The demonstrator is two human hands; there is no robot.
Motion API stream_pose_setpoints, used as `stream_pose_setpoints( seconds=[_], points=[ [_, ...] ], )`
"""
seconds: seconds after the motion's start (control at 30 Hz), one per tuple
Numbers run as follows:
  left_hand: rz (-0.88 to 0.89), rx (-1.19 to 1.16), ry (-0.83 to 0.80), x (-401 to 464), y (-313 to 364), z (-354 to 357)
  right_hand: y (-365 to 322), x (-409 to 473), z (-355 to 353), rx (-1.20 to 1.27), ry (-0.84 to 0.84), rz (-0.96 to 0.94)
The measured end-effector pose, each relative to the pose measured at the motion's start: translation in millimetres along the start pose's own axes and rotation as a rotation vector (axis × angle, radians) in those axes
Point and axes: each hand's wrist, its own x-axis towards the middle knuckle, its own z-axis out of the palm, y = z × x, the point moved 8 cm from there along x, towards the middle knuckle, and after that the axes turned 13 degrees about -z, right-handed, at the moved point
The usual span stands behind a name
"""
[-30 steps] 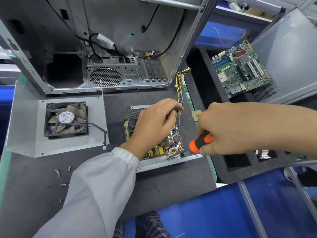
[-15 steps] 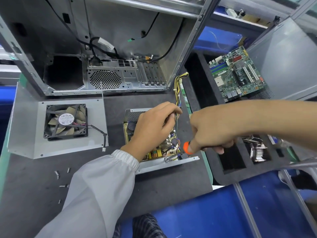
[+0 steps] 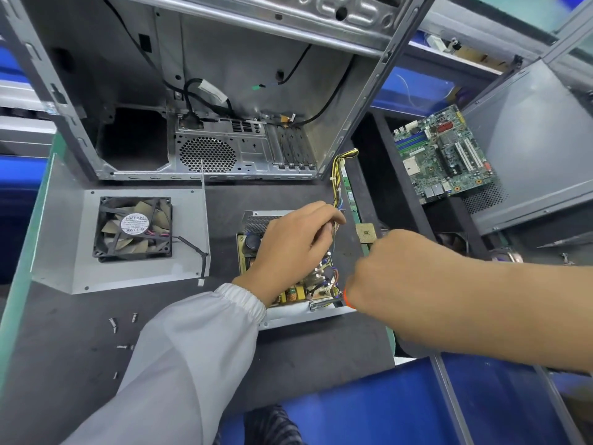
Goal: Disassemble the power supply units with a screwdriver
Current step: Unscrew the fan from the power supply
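An opened power supply unit point(image 3: 255, 224) lies on the dark mat in the middle, its circuit board point(image 3: 296, 293) exposed in a metal tray. My left hand point(image 3: 295, 248) rests on top of the board, fingers curled around the yellow and black wire bundle point(image 3: 338, 178) at its far right corner. My right hand point(image 3: 385, 271) is closed around an orange-handled screwdriver point(image 3: 346, 298), of which only a sliver of handle shows. Its tip is at the board's near right corner; the shaft is hidden by the hand.
The removed PSU cover with a black fan point(image 3: 133, 228) lies to the left. Several loose screws point(image 3: 123, 329) sit on the mat near the left. An empty computer case point(image 3: 205, 91) stands behind. A green motherboard point(image 3: 441, 155) rests at the right, a CPU chip point(image 3: 365, 232) beside my hands.
My right hand has moved left and rolled over the screwdriver, hiding most of its orange handle. My left hand has stayed on the board.
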Motion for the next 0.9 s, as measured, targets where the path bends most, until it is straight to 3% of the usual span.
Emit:
stream_pose_setpoints(
  seconds=[0.1, 0.23, 0.37, 0.53, 0.73, 0.9],
  points=[
    [-0.007, 0.003, 0.000, -0.5, -0.8, 0.3, -3.1, -6.9, 3.9, -0.225, -0.019, -0.099],
    [-0.004, 0.020, -0.015, -0.6, -0.4, 0.4, 2.7, -11.2, -3.4, -0.460, 0.076, -0.124],
    [0.011, 0.036, -0.041, 0.0, -1.4, 0.2, -1.7, -12.2, 10.8, -0.277, 0.017, -0.100],
    [0.020, 0.049, -0.032, -0.9, -1.2, 0.2, 14.0, -22.1, 30.5, -0.048, -0.063, 0.066],
    [0.027, 0.059, -0.036, -1.1, 0.1, 0.9, 23.3, -16.6, 12.5, 0.044, -0.001, 0.192],
    [0.030, 0.053, -0.037, -1.8, 0.3, 0.7, 23.1, -21.8, 1.8, 0.114, 0.129, 0.125]
  ],
)
